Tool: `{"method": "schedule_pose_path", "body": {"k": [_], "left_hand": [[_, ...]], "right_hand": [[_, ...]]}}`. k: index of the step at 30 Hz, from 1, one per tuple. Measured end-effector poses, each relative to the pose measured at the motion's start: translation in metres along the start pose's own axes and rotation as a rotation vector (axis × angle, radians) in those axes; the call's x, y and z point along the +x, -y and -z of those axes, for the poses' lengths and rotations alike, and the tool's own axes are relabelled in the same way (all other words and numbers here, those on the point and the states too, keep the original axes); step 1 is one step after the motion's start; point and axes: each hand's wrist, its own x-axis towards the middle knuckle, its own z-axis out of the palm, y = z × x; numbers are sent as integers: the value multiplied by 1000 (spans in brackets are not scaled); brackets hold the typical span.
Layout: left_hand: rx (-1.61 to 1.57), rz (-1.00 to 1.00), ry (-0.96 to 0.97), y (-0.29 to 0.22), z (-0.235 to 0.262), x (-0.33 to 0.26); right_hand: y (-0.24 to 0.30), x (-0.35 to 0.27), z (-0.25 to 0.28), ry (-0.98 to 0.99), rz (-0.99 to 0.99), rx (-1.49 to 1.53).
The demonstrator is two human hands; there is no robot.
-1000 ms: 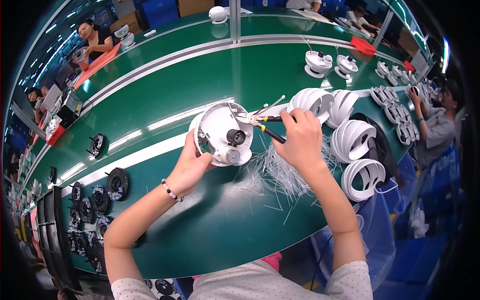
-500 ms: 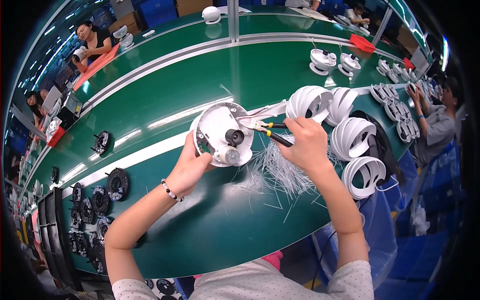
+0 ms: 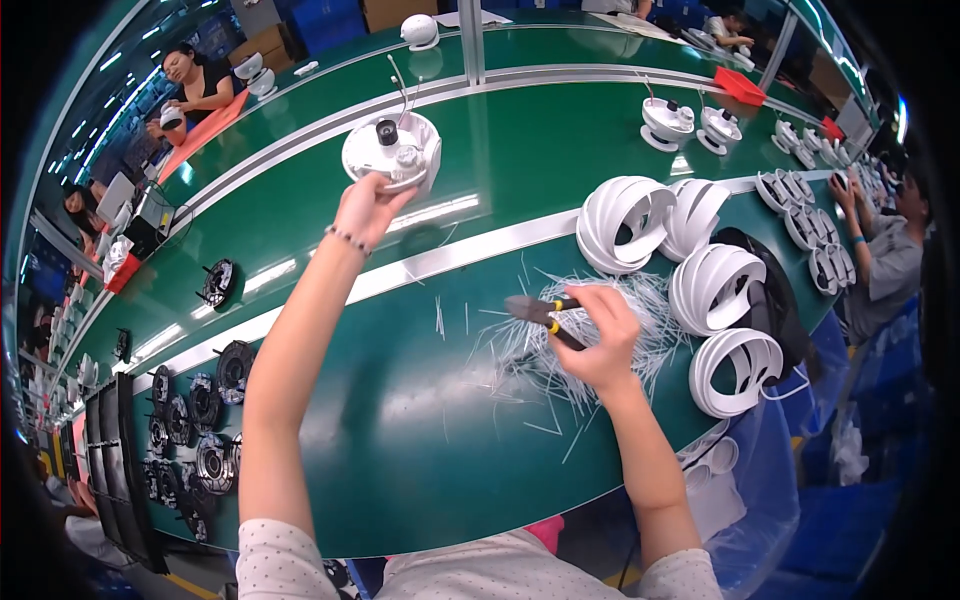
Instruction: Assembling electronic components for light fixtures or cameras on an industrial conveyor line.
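My left hand [image 3: 368, 212] grips the near rim of a round white camera housing [image 3: 370, 160], held out over the far green strip. A black lens [image 3: 387, 131] sits inside the housing, and thin wires rise from its back edge. Lower right, my right hand [image 3: 606, 342] is closed round the yellow-and-black handles of diagonal cutters [image 3: 538, 311]. Their jaws point left, apart from the housing. Beneath and behind the cutters lies a heap of thin white plastic offcuts [image 3: 630, 320] on the green table.
White ribbed ring shells [image 3: 715, 285] stand right of the offcuts. Black round parts [image 3: 205, 400] cluster at the left beside a black rack [image 3: 112, 470]. Two white housings [image 3: 667, 122] stand at the far right near a red bin [image 3: 740, 86]. Other people sit along the lines.
My left hand has carried the housing away from me and slightly left, off the cutters. My right hand has come down a little with the cutters, whose jaws no longer meet the housing's wires.
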Motion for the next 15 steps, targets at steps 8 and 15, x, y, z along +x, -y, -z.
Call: {"method": "schedule_pose_path", "body": {"k": [8, 15], "left_hand": [[521, 95, -191, 70, 33, 65], [1721, -402, 95, 102, 11, 41]], "right_hand": [[-5, -4, 8, -62, 16, -53], [1, 0, 15, 23, 108, 33]]}}
